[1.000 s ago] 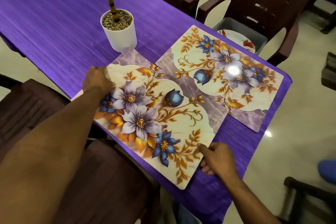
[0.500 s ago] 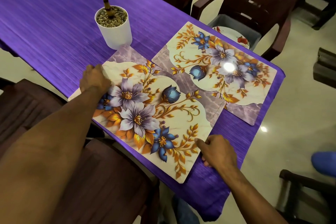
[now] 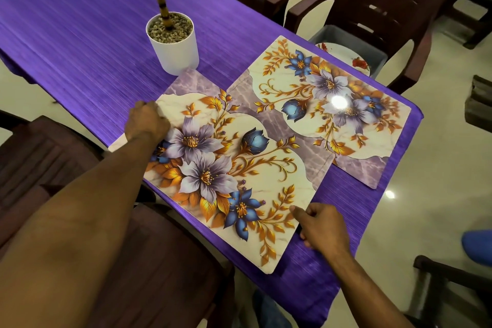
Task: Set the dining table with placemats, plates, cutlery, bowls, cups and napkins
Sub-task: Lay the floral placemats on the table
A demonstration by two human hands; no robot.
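Placemat (image 3: pixel 226 168) shows purple, blue flowers, gold leaves.

We see two floral placemats on a purple tablecloth (image 3: pixel 80 34). The near mat (image 3: pixel 239 176) lies under both hands: the left hand (image 3: pixel 146 122) rests on its far left edge, the right hand (image 3: pixel 323 226) pinches its near right edge. The far mat (image 3: pixel 332 104) lies just beside it. A white pot (image 3: pixel 174 46) stands near the mats. Brown chairs (image 3: pixel 372 8) surround the table.

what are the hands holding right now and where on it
Both hold the near placemat: left hand on its far left edge, right hand on its near right edge.
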